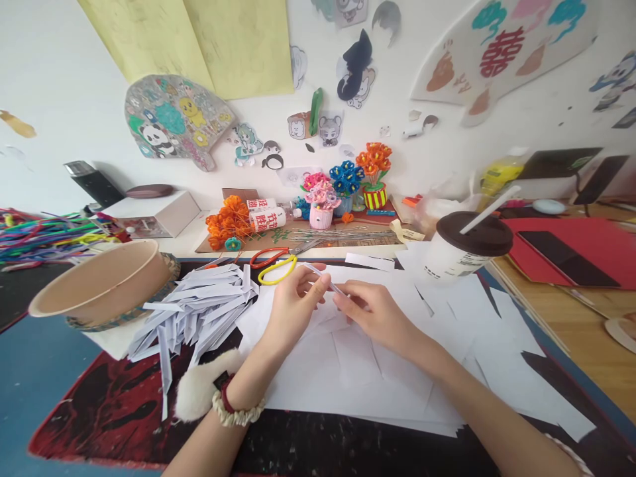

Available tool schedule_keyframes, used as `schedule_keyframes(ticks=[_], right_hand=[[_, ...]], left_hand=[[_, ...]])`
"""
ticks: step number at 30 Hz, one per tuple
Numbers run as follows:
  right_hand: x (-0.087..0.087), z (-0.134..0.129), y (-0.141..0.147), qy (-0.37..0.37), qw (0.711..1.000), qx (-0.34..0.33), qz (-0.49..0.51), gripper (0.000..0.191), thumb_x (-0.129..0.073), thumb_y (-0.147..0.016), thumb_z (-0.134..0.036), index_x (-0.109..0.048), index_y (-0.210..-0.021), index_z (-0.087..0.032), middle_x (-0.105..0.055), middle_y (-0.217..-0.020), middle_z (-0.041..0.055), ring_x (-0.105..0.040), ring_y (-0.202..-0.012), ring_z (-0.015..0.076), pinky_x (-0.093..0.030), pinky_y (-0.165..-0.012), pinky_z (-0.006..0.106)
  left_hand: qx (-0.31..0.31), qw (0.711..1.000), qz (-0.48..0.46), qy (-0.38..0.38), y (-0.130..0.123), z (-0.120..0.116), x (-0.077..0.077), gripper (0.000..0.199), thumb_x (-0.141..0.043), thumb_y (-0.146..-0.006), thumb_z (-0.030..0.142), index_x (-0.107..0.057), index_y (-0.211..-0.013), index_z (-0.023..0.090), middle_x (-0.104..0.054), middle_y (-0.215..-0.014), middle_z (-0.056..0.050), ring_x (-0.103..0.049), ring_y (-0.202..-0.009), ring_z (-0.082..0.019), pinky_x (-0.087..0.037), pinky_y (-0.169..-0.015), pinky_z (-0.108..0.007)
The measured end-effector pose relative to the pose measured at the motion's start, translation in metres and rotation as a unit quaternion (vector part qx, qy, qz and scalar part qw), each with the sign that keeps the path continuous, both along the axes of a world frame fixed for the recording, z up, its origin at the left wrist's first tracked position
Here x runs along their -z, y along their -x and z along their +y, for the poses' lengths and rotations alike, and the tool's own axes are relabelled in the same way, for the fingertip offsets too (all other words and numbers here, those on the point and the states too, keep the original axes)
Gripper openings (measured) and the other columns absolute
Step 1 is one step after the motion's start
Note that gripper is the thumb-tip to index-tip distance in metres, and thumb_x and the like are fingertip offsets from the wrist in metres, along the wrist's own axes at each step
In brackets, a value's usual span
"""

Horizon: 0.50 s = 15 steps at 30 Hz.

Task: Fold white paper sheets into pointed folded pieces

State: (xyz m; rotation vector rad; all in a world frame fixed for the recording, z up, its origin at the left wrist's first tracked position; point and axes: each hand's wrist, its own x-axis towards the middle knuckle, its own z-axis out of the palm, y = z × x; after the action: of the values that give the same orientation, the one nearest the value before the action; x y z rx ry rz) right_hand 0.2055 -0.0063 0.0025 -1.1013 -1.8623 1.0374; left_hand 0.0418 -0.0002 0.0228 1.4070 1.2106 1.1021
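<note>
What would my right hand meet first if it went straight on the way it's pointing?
Past the thin white strip it holds, your right hand would probably meet your left hand first, though depth is hard to judge from this one view.

On the left stands a beige bowl (99,275), with multicoloured fuzzy stems (47,235) heaped farther off. Beyond it, a black thermos (94,185) stands beside a white box (149,209). In the far middle, a bottle (271,218) lies on its side, left of a pink pot (321,216) of flowers and a striped pot (375,197). On the right, a white cup (452,262) carries a brown lid and straw; farther right, a dark phone (566,257) lies on a red folder (599,244).
</note>
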Motion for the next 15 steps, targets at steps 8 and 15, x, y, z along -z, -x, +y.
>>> schedule_keyframes(ticks=[8,15], right_hand=[[-0.0067,0.0016,-0.0049,0.157,0.979,-0.062,0.118,0.047,-0.042,-0.095,-0.051,-0.060,-0.072,-0.015,-0.060,-0.074,0.0032,-0.055,-0.061,0.0123,-0.045,-0.060,0.027],[-0.0098,0.0022,-0.0054,0.149,0.986,-0.039,0.068,0.038,-0.041,-0.094,-0.036,-0.050,-0.062,-0.018,-0.049,-0.064,-0.0011,-0.045,-0.061,0.0122,-0.038,-0.059,0.026]], left_hand=[[0.028,0.999,-0.020,0.021,0.0003,-0.0043,-0.0082,0.043,-0.058,-0.084,0.039,-0.059,-0.119,0.013,-0.061,-0.076,-0.001,-0.054,-0.066,-0.012,-0.041,-0.058,-0.023],[-0.008,0.998,-0.026,0.056,-0.0007,-0.0013,-0.0051,0.015,-0.053,-0.079,0.029,-0.061,-0.080,0.015,-0.058,-0.072,-0.001,-0.053,-0.066,-0.013,-0.042,-0.057,-0.022]])
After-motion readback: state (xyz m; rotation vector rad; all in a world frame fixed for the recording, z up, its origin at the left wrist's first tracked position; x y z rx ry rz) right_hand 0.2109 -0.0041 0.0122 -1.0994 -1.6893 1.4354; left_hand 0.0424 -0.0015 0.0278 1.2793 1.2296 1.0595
